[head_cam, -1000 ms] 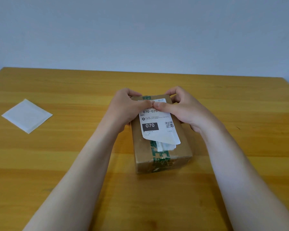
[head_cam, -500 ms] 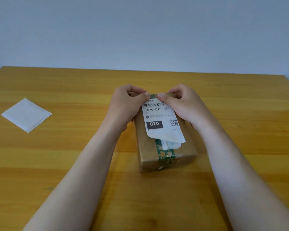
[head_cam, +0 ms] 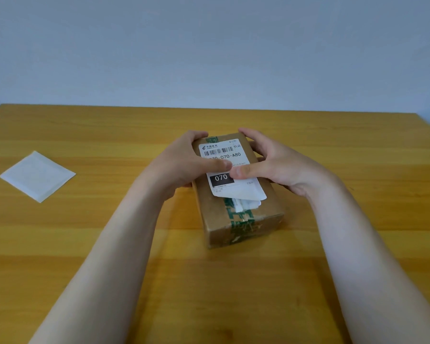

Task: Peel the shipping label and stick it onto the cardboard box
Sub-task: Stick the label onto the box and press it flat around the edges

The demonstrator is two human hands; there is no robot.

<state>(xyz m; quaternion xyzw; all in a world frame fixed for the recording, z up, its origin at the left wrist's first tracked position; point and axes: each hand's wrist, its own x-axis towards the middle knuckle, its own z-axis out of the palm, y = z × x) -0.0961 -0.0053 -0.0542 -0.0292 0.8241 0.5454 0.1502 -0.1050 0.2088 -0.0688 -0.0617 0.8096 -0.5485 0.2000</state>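
Observation:
A brown cardboard box point(head_cam: 268, 207) with green printed tape lies in the middle of the wooden table. The white shipping label point(head_cam: 222, 151), with a barcode and "070" in a black block, lies on the box's top. Its near edge overlaps torn white remains of an older label. My left hand point(head_cam: 181, 162) holds the box's far left corner, its thumb pressing across the label's middle. My right hand point(head_cam: 281, 162) holds the far right corner, and its thumb presses the label beside the left thumb.
The white backing sheet point(head_cam: 37, 176) lies flat at the table's left. The wooden table point(head_cam: 358, 150) runs to a plain pale wall behind. My forearms reach in from the bottom edge on both sides of the box.
Both thumbs have slid from the label's far edge down to its middle, baring the barcode. The box has turned slightly.

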